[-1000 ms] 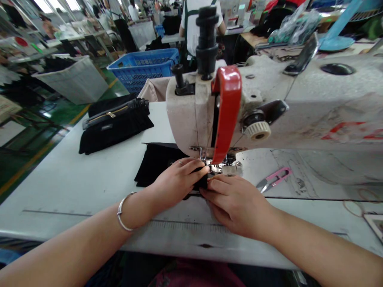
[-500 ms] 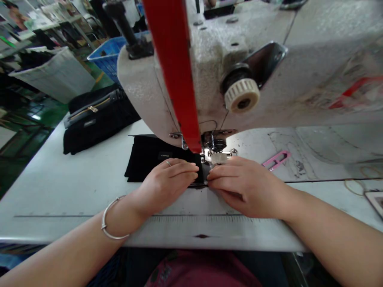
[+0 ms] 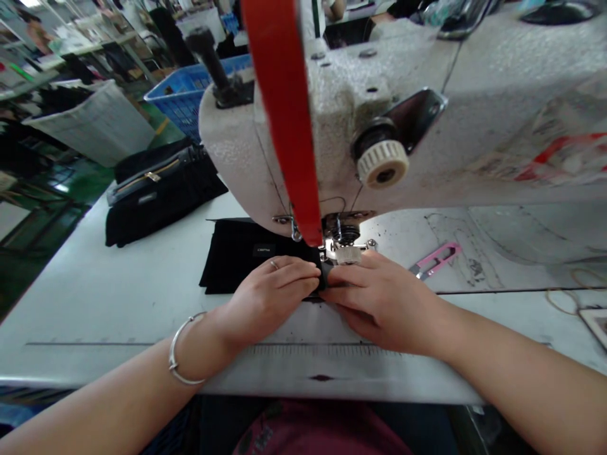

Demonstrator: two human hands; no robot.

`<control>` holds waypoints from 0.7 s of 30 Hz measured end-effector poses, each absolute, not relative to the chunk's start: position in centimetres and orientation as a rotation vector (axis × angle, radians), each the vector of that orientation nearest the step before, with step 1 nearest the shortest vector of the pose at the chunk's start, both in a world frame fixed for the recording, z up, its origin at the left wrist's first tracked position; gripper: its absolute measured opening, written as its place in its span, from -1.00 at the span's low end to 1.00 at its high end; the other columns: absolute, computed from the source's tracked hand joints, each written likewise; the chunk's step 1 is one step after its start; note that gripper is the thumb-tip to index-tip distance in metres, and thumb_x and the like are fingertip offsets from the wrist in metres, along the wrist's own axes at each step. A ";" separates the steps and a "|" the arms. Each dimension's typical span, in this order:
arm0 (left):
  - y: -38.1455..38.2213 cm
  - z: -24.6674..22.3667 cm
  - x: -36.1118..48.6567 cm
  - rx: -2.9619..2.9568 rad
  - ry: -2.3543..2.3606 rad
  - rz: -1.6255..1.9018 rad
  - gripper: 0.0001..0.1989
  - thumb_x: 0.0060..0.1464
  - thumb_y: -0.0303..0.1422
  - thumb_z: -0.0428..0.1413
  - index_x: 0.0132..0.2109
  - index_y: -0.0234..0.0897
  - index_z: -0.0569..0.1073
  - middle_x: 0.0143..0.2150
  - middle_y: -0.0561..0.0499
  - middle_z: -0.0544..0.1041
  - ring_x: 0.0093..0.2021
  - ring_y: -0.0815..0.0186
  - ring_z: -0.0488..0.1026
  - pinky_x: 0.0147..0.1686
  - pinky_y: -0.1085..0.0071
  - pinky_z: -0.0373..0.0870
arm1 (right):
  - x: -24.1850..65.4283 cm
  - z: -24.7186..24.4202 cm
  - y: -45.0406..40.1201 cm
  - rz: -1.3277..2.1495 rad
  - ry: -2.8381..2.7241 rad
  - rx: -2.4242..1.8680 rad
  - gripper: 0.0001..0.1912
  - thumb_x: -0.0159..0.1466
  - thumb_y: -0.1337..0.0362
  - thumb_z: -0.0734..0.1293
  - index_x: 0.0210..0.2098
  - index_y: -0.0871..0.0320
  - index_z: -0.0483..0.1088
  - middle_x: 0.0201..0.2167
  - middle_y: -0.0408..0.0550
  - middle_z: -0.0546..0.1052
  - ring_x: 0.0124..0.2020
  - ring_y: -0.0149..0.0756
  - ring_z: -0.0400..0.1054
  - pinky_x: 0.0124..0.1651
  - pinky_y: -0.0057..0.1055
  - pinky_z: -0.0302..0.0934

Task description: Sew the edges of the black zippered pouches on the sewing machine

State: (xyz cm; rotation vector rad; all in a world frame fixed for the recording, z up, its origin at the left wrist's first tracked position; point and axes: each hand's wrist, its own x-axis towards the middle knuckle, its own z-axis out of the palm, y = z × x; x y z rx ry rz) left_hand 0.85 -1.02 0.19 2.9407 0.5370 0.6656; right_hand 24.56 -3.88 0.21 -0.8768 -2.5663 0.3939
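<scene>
In the head view, a workshop with a blue plastic basket lies behind a white sewing table. A black fabric panel sits beside the sewing machine's presser foot, its woven label starting "CA", the rest too small to read. The left hand rests on it, fingers together; the right hand, fingers narrowed, touches its edge; whether either grips, I cannot tell. Pink thread snips lie right

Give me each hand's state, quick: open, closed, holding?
Left hand: fingers together on the black cloth; whether it pinches, cannot tell.
Right hand: fingers curled at the cloth's right edge; grip hidden, cannot tell.
</scene>
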 end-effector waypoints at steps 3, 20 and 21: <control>-1.0 0.3 1.1 2.956 0.558 0.654 -0.82 0.28 -0.54 -0.01 -0.05 -0.43 0.44 -0.05 -0.13 0.56 0.04 0.27 0.48 0.06 0.30 0.48 | 24.6 0.2 -4.2 0.331 -2.550 -0.875 -0.74 0.30 0.37 0.24 -0.06 0.14 0.47 -0.05 0.00 0.48 -0.14 -0.18 0.31 -0.10 -0.19 0.13; 0.2 0.3 0.7 2.985 0.589 0.647 -0.80 0.30 -0.53 -0.03 -0.04 -0.40 0.46 -0.05 -0.09 0.54 0.00 0.28 0.46 0.08 0.32 0.44 | 23.9 0.2 -4.2 0.311 -2.566 -0.980 -0.67 0.32 0.32 0.20 0.04 0.22 0.40 0.04 0.04 0.48 -0.04 -0.10 0.37 -0.03 -0.09 0.24; 0.3 0.2 0.7 2.979 0.599 0.649 -0.80 0.29 -0.53 -0.03 -0.04 -0.39 0.46 -0.06 -0.08 0.54 -0.01 0.29 0.47 0.06 0.32 0.44 | 23.9 0.2 -4.2 0.306 -2.566 -0.987 -0.67 0.32 0.32 0.20 0.04 0.21 0.40 0.04 0.05 0.48 -0.04 -0.10 0.37 -0.04 -0.08 0.24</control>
